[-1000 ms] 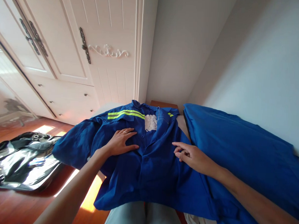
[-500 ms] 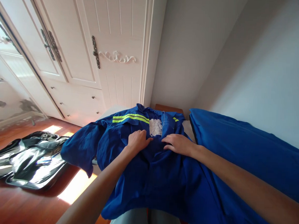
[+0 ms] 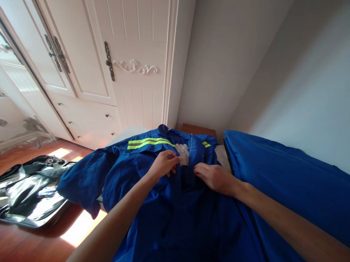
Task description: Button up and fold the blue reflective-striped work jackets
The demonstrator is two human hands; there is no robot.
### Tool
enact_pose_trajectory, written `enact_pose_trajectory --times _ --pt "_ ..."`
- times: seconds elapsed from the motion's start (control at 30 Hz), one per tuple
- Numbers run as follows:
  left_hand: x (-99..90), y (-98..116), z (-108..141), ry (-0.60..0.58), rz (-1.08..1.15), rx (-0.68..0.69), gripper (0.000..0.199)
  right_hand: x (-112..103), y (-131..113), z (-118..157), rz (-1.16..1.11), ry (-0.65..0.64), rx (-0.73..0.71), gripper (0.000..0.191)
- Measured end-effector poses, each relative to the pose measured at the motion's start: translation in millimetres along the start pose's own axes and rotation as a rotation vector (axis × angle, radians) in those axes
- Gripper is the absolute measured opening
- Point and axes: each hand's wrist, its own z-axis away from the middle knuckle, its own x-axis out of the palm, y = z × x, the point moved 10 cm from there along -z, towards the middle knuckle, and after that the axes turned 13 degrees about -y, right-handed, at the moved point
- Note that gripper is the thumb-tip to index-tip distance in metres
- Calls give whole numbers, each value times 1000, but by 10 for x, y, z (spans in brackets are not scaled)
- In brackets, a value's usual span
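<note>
A blue work jacket [image 3: 149, 195] with yellow-green reflective strips lies spread before me, its collar end away from me. Between its two front edges shows a patch of white lacy cloth [image 3: 181, 152]. My left hand [image 3: 165, 164] is closed in a pinch on the jacket's left front edge, just beside the lace. On the opposite front edge, my right hand [image 3: 216, 178] is closed too, fingertips pressed together on the cloth. The exact bit of fabric under each fingertip is hard to make out.
A large blue cushion-like bundle [image 3: 289, 170] lies at the right against the wall. White wardrobe doors [image 3: 136, 87] stand ahead on the left. An opened black suitcase [image 3: 30, 194] rests on the reddish wooden floor [image 3: 2, 239].
Both hands have closed their fingers on the jacket's front edges. The right hand has shifted slightly down, and the jacket's lower part is drawn nearer my lap, covering more of my legs.
</note>
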Motion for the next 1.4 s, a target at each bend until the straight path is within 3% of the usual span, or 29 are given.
enact_pose_trajectory --times 0.1,0.33,0.47,0.57,0.87,1.07,1.2,1.4 --pt "145 -95 -85 -48 169 -41 34 -77 -23 -43 -70 39 -31 27" --pt "350 -366 -146 -102 240 -101 33 -11 -94 -156 -241 41 -226 39" --pt "360 -348 -82 -148 363 -59 16 110 85 -186 -376 77 -168 27" --pt "342 -286 -37 -184 366 -4 21 148 190 -167 -450 135 -112 30" --pt "372 -277 -13 -265 350 45 34 49 45 -80 -362 272 -148 23" --pt "316 -245 -23 -162 226 116 24 195 134 -161 -321 225 -58 22" --pt "343 -234 -25 -165 191 163 28 298 194 -210 -254 168 29 25" --pt "362 -235 -1 -189 186 82 33 336 222 -240 -183 135 86 21"
